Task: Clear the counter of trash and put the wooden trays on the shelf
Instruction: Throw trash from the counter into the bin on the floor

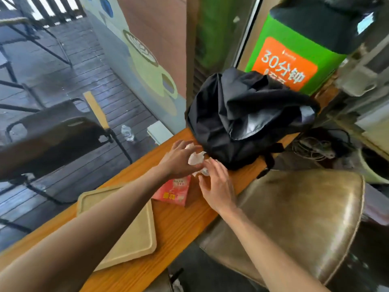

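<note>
On the narrow wooden counter [176, 224] my left hand [179, 160] closes around a crumpled white tissue [196, 158] beside a black backpack. My right hand [216, 184] hovers just to the right with fingers spread, its fingertips at a second small white tissue wad [204, 171]. A red and pink packet [173, 189] lies flat under and between my hands. A pale wooden tray [134, 234] rests on the counter nearer to me, partly hidden under my left forearm.
The black backpack [248, 121] fills the counter's far end. A worn leather stool seat [294, 218] stands at the right. Tangled cables [315, 146] lie beyond it. Through the window at the left are a dark chair [54, 131] and a water bottle [127, 133].
</note>
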